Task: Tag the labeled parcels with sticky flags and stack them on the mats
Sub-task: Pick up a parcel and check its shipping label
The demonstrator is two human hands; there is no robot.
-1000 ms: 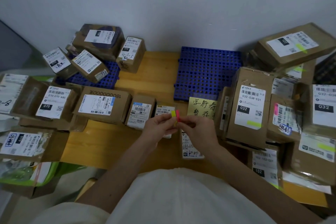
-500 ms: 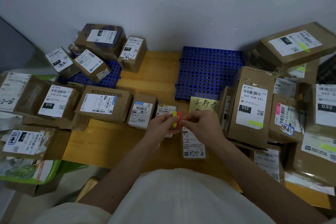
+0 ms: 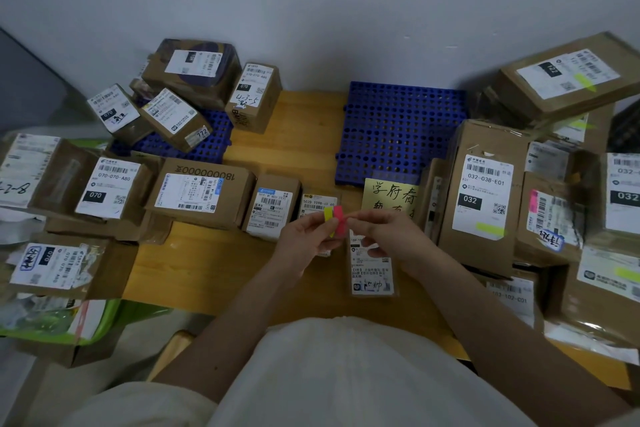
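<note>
Matt brown cardboard parcels (image 3: 204, 196) with white paper labels are seen beside a perforated blue plastic mat (image 3: 398, 128) on a smooth wooden table (image 3: 214, 270).

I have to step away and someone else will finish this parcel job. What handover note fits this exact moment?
Left hand holds the sticky flags; right hand pinches the pink one.
Right-side parcels, such as the 032 parcel, already carry yellow flags.
Centre blue mat bears no parcels; left blue mat holds several.
Left to do: flag the front-row parcels, then stack them on the mats.
</note>
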